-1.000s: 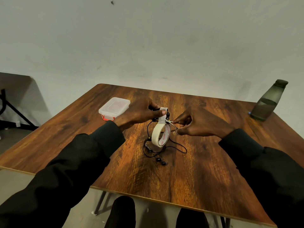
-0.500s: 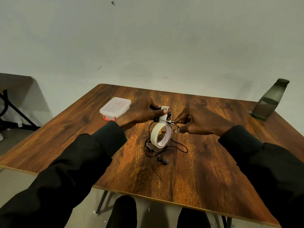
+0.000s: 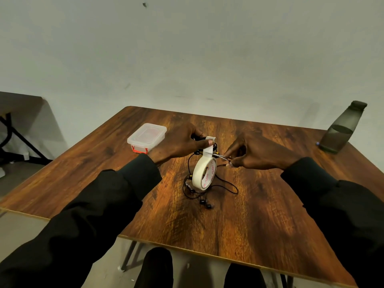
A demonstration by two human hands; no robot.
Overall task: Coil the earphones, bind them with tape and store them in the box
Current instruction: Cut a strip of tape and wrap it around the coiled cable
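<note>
With your left hand [image 3: 182,145] pinching the tape [image 3: 204,172] end taut and your right hand [image 3: 252,154] closed on the scissors [image 3: 221,156], cut squarely across the strip, clear of the earphones [image 3: 204,201].

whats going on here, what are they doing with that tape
A person seated at a wooden table is cutting masking tape. The left hand pinches the free end of the strip and holds it up, with the tape roll hanging below it. The right hand works small scissors against the strip. The black earphones lie partly on the table under the roll. The lidded plastic box sits shut nearby.
</note>
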